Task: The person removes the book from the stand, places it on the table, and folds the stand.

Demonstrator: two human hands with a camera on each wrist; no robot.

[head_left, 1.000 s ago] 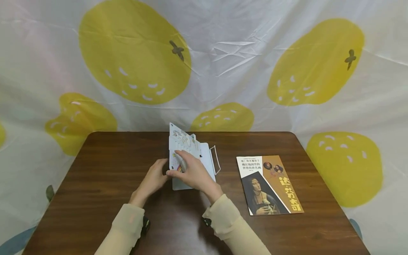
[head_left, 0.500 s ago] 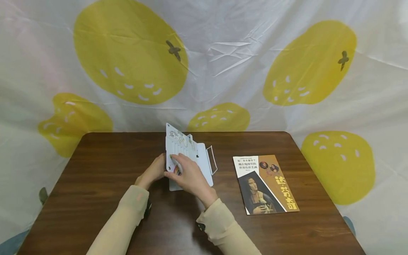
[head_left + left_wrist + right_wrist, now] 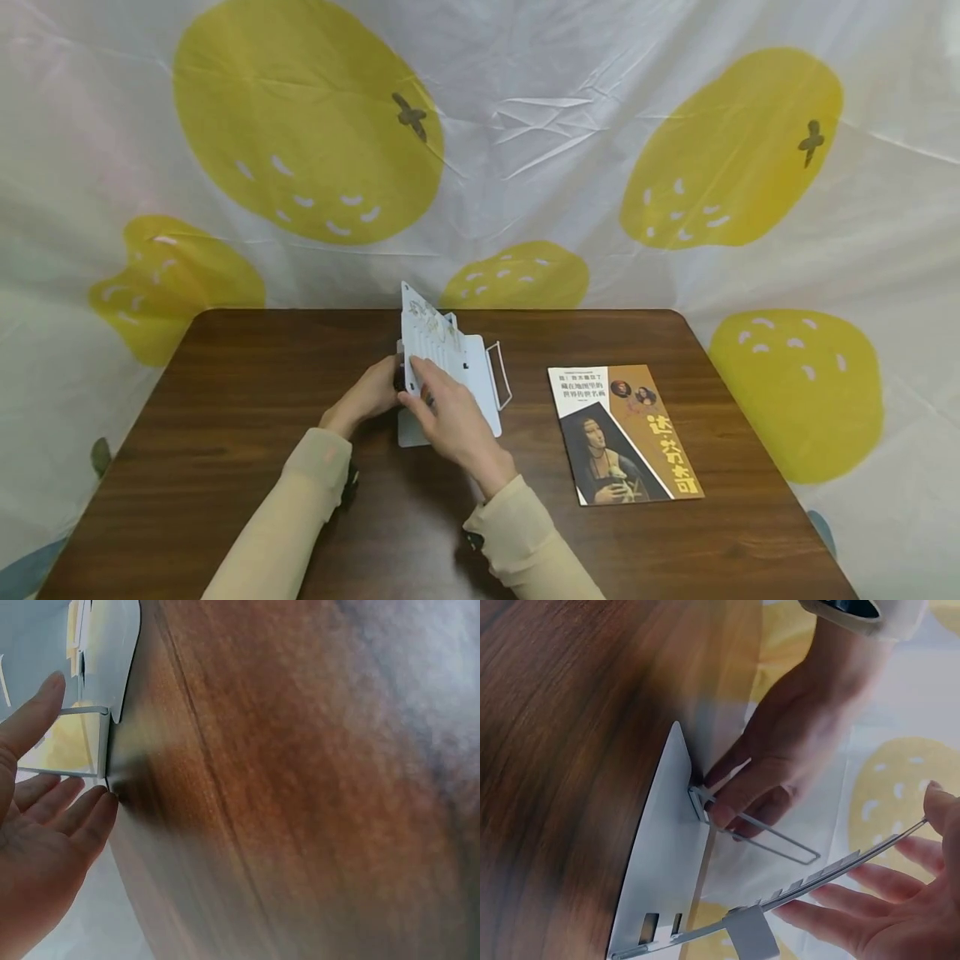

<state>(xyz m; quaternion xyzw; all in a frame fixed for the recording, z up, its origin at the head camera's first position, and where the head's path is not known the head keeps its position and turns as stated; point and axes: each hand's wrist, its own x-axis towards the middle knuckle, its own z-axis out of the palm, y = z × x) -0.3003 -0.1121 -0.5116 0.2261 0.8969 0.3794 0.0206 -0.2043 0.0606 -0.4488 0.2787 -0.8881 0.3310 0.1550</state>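
Observation:
A white folding book stand stands on the table with its flat base (image 3: 480, 375) down and its printed panel (image 3: 435, 337) raised at a steep slant. My right hand (image 3: 453, 417) holds the panel's near edge, with the thumb on one face and the fingers spread along the other in the right wrist view. Behind the panel, my left hand (image 3: 784, 761) grips a wire leg (image 3: 769, 827) close to where it meets the base. From the left wrist view, the left thumb (image 3: 37, 716) lies above that wire frame and the fingers below it. The panel hides the left fingertips from the head view.
A paperback book (image 3: 626, 433) with a portrait on its cover lies flat on the brown wooden table (image 3: 225, 450), right of the stand. A second wire loop (image 3: 498, 375) sticks out from the base's right side. A lemon-patterned cloth (image 3: 525, 167) hangs behind the table.
The panel has turned more edge-on to the head view. My left hand has moved farther behind it, and the right hand has followed the panel's edge. The book has not been moved.

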